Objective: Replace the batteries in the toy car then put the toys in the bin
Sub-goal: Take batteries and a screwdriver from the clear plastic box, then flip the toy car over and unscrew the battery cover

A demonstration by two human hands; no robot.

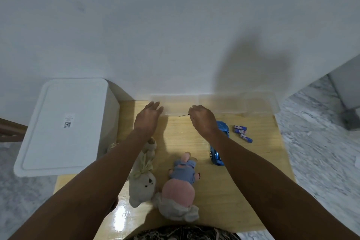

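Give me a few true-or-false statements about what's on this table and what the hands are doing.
1. The right hand pinches a thin metal tool. True.
2. The blue toy car sits inside the white bin. False: it lies on the wooden table.
3. The batteries lie right of the car. True.
4. The white bin is open. False: its lid is on.
5. The left hand grips the pink plush toy. False: it holds nothing.

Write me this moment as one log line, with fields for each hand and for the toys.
left hand: open, above table | right hand: pinches thin tool | toy car: on table | batteries: beside car
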